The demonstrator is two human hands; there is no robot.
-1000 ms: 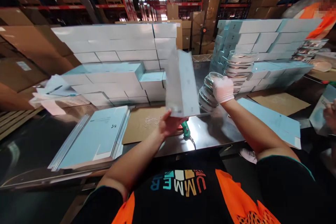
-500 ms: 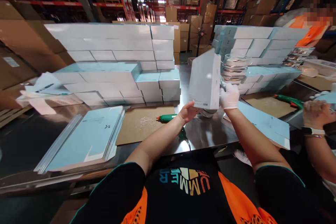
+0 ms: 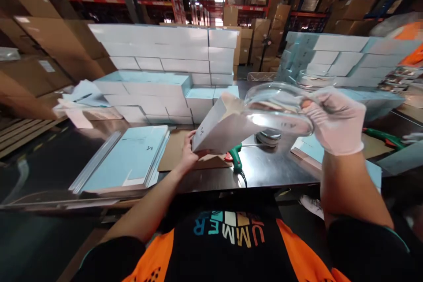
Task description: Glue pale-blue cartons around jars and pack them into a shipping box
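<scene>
My left hand (image 3: 187, 153) grips the lower corner of a white and light-blue carton (image 3: 222, 127), tilted with its open end facing right. My right hand (image 3: 334, 116), in a white glove, holds a clear glass dish (image 3: 276, 108) by its rim at the carton's open end. The dish's left edge overlaps the carton's opening. Both are held above the steel table (image 3: 264, 167).
A green glue gun (image 3: 235, 159) lies on the table below the carton, beside a brown cardboard sheet (image 3: 172, 152). Flat blue carton blanks (image 3: 130, 158) sit at the left. Stacked white boxes (image 3: 158, 61) line the back. More glass dishes (image 3: 313, 79) and boxes stand right. A second glue gun (image 3: 383, 136) lies far right.
The carton has tipped from upright to lying tilted with its opening toward my right hand. My right hand has lifted one glass dish off the stack and brought it to the carton's mouth.
</scene>
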